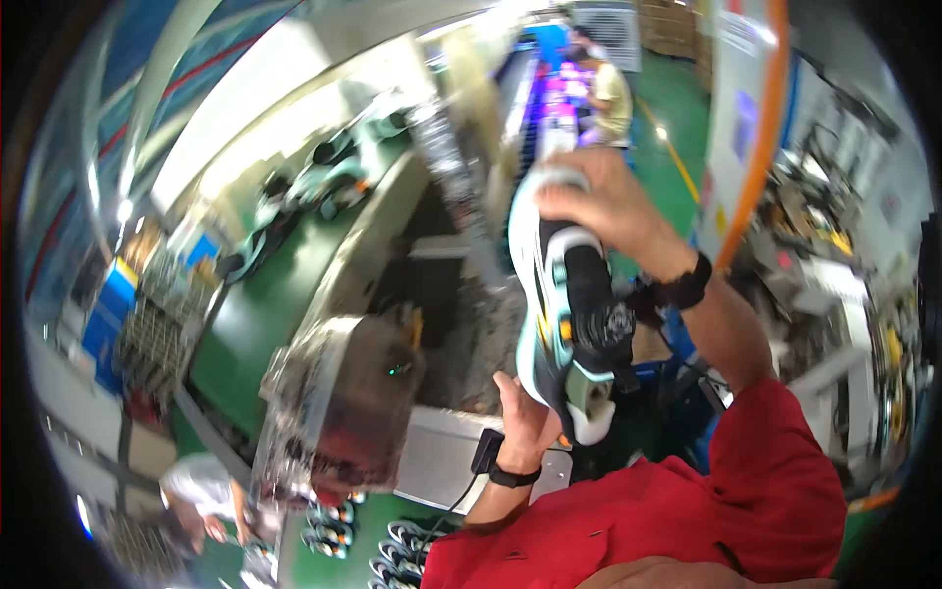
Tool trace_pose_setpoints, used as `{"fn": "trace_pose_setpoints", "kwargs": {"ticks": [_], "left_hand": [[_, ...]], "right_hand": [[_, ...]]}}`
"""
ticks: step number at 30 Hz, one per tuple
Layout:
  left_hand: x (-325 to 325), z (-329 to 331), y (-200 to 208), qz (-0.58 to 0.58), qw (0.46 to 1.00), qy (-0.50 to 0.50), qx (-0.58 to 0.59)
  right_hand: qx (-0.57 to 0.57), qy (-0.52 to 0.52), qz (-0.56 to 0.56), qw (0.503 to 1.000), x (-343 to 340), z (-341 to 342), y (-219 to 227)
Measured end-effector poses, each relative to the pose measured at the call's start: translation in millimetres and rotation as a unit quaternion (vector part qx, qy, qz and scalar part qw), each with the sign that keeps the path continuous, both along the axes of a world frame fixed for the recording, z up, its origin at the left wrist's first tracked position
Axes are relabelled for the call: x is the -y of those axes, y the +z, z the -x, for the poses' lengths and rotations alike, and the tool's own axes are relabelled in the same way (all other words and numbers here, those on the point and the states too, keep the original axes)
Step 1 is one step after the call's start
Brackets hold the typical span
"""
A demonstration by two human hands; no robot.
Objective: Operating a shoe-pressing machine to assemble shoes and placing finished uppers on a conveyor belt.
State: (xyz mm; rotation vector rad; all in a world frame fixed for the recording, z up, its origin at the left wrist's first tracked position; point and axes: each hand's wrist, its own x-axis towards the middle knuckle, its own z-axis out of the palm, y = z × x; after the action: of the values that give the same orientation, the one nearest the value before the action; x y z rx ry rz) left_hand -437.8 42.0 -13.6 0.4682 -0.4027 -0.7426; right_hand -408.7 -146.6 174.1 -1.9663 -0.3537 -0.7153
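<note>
A sports shoe [535,280] with a pale mint and white sole, black upper and yellow-orange accents is held up in front of me, toe pointing away. My right hand [603,201] is closed over its toe end. At the heel, my left hand [530,422] supports the shoe from the left, thumb up and the other fingers partly hidden behind it. A greenish block, like a shoe last, shows in the heel opening [591,395]. Both wrists wear black bands.
To the left runs a green conveyor belt [285,304] carrying several shoes [339,177]. A plastic-wrapped machine box [358,402] stands beside it. More shoes [329,525] sit in rows below. One person [201,491] is at lower left, another [610,103] far ahead. An orange-edged cabinet [731,128] stands right.
</note>
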Motion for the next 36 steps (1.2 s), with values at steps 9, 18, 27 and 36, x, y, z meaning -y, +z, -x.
{"fn": "trace_pose_setpoints", "kwargs": {"ticks": [9,18,27,36], "left_hand": [[248,130,19,-0.1,0.973,-0.142,0.149],[484,356,-54,-0.207,0.825,-0.427,0.306],[717,477,-186,-0.336,0.688,-0.197,0.612],[771,459,-223,-0.433,0.68,-0.222,0.548]], "right_hand": [[-0.076,-0.178,-0.361,0.912,194,300,-157],[0.094,-0.645,-0.437,0.62,265,569,-260],[0.074,-0.815,-0.324,0.475,243,714,-239],[-0.073,-0.892,-0.201,0.399,279,755,-219]]}}
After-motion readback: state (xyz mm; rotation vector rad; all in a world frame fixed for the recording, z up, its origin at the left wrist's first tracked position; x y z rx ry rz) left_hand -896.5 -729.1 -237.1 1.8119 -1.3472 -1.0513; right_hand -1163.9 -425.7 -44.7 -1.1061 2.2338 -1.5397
